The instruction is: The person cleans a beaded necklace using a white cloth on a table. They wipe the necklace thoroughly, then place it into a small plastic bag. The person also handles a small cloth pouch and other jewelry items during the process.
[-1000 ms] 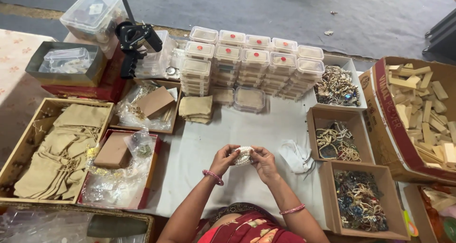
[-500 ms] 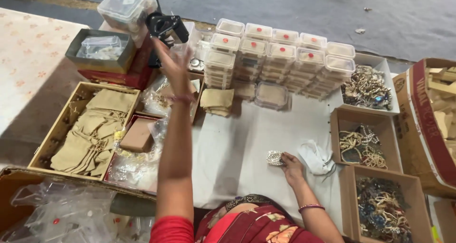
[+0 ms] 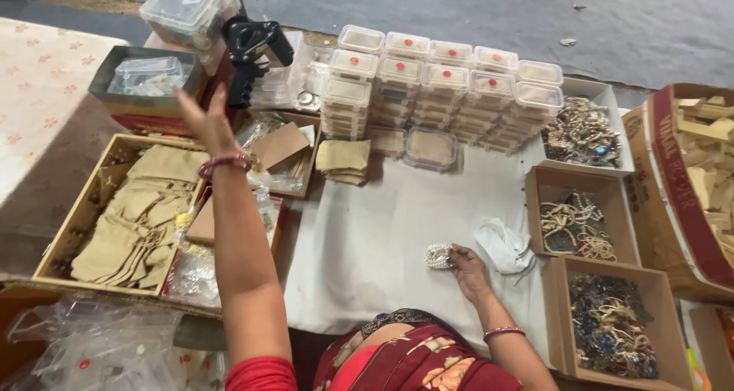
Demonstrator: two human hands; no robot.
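My left hand [image 3: 200,118] is stretched out to the far left, fingers spread and empty, hovering above the boxes near a grey-green box [image 3: 145,81] with a clear container inside. My right hand [image 3: 466,265] rests on the white cloth [image 3: 367,230], its fingertips pinching a small white pearl bracelet [image 3: 438,255] that lies on the cloth. A crumpled white cloth piece [image 3: 503,246] sits just right of that hand.
Stacks of small clear lidded boxes [image 3: 436,85] line the back. A wooden tray of beige pouches [image 3: 130,215] is at left. Cardboard boxes of jewellery [image 3: 577,227], [image 3: 612,322], [image 3: 582,131] stand at right, beside a carton of wooden blocks [image 3: 711,169]. A black tool [image 3: 252,43] stands at back.
My left hand let go of the bracelet, reached far forward and has now swung left. My right hand lowered the bracelet onto the cloth and keeps hold of it.
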